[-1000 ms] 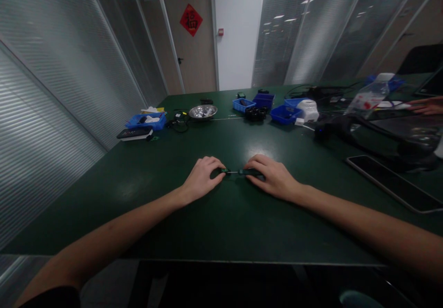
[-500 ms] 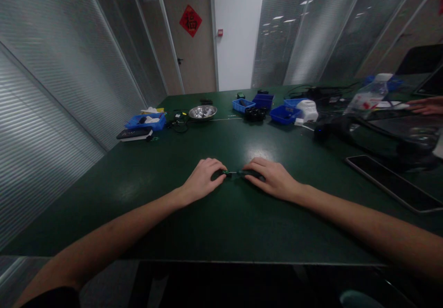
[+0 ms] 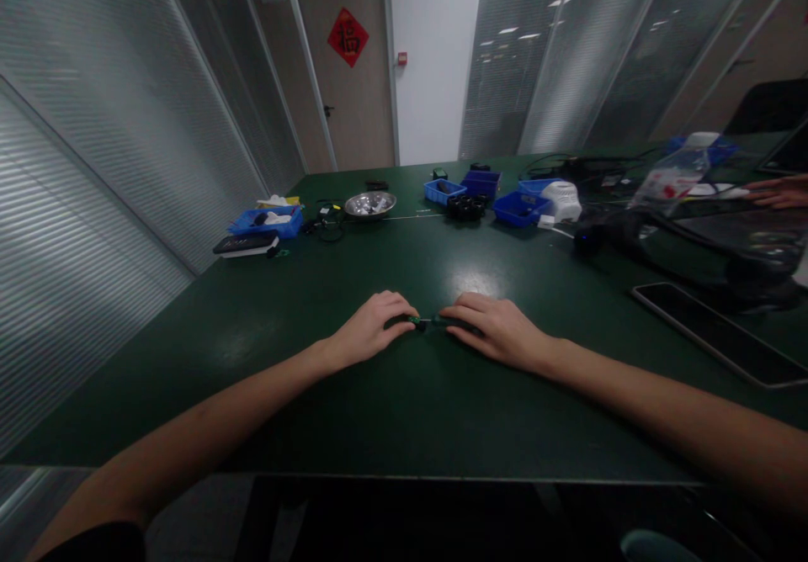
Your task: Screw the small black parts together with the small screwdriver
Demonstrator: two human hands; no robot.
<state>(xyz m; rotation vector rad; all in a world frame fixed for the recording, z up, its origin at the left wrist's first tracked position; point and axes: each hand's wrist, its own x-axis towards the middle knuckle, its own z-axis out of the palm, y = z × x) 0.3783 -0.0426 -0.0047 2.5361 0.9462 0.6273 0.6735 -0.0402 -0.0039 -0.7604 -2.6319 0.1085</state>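
My left hand (image 3: pixel 372 326) is closed, pinching a small green and black part (image 3: pixel 417 323) between thumb and fingers; it looks like a little circuit board with a black piece, too small to tell exactly. In my right hand (image 3: pixel 498 329), closed too, lies a screwdriver (image 3: pixel 437 321) with a dark handle. Its thin metal shaft points left, and the tip meets the small part. Both hands are low over the middle of the dark green table (image 3: pixel 391 410). Most of the screwdriver's handle is hidden by my right fingers.
A metal bowl (image 3: pixel 357 206) holding small pieces stands farther back. Blue trays (image 3: pixel 518 210) are at the back right, another blue tray (image 3: pixel 287 227) at the left. To the right lie a phone (image 3: pixel 713 331), black equipment and a plastic bottle (image 3: pixel 672 179), near another person's hand (image 3: pixel 779 192).
Both hands keep their grips. The small part and the screwdriver tip have shifted slightly toward me and to the right; the left fingers moved a little right.
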